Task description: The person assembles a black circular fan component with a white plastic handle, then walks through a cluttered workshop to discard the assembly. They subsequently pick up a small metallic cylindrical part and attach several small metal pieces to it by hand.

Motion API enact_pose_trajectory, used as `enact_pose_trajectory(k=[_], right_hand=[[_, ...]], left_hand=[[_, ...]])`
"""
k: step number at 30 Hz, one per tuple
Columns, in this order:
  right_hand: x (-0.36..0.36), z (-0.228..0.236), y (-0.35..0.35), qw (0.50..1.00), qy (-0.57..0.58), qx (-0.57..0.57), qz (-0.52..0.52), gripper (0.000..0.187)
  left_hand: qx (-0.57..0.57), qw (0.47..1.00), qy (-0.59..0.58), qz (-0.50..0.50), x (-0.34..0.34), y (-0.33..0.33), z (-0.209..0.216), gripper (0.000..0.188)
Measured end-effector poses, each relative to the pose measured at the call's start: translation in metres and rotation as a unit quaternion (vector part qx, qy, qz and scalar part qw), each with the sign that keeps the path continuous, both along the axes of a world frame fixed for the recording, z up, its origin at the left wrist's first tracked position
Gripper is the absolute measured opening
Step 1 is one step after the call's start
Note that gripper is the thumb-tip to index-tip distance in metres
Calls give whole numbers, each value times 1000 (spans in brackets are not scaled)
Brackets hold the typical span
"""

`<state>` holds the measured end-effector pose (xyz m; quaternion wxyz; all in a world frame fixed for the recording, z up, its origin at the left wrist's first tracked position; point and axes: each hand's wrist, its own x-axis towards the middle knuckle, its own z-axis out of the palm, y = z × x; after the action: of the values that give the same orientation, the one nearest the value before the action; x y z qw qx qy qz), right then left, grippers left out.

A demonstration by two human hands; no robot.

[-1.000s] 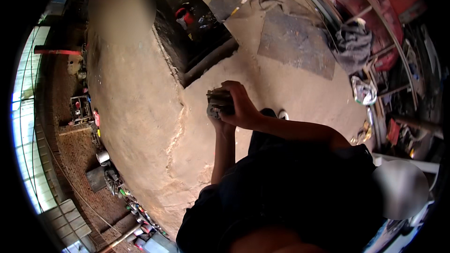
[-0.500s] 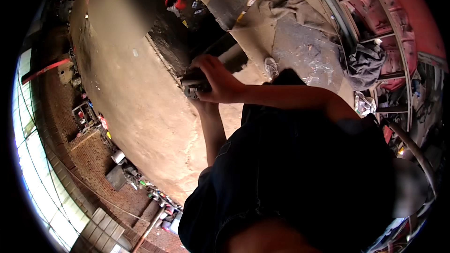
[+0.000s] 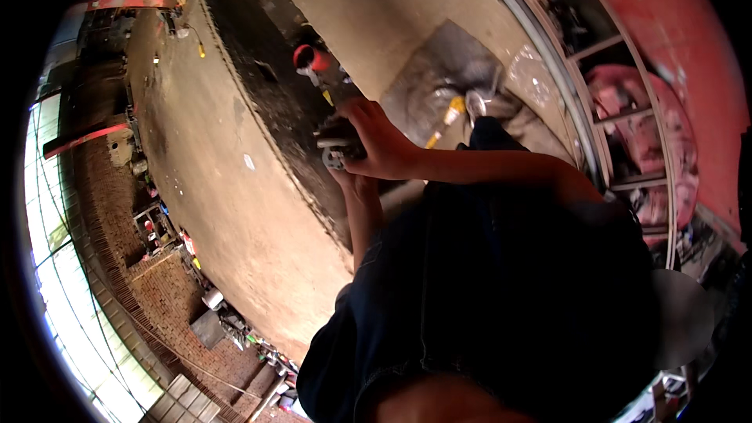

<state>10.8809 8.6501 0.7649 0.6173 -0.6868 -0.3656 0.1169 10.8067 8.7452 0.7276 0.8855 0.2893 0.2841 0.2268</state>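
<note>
Both my hands are together in front of my body, closed around a dark metal part with a round grey end and a short bar-like piece above it. My right hand wraps over it from the right, fingers curled over the top. Lower down, my left hand grips it from beneath, its fingers mostly hidden behind the right hand. The part's exact kind is too dark to make out. Below the hands runs a long dark trench in the concrete floor.
A red cylindrical container lies in the trench. A yellow object and my shoe are by a dark cloth. A metal frame and large red panel stand right. Clutter lines the brick wall at left.
My body and view have moved forward along the trench. The red container, dark cloth and yellow object now appear closer. Both hands keep their grip on the metal part.
</note>
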Motion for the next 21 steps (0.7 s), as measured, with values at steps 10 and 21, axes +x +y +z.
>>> enact_pose_trajectory(k=[10, 21], right_hand=[[252, -1, 192, 987, -8, 15, 162, 64], [577, 13, 452, 991, -54, 42, 114, 61]], left_hand=[[-118, 977, -112, 137, 219, 181, -13, 37], [-135, 970, -176, 99, 553, 446, -15, 32]])
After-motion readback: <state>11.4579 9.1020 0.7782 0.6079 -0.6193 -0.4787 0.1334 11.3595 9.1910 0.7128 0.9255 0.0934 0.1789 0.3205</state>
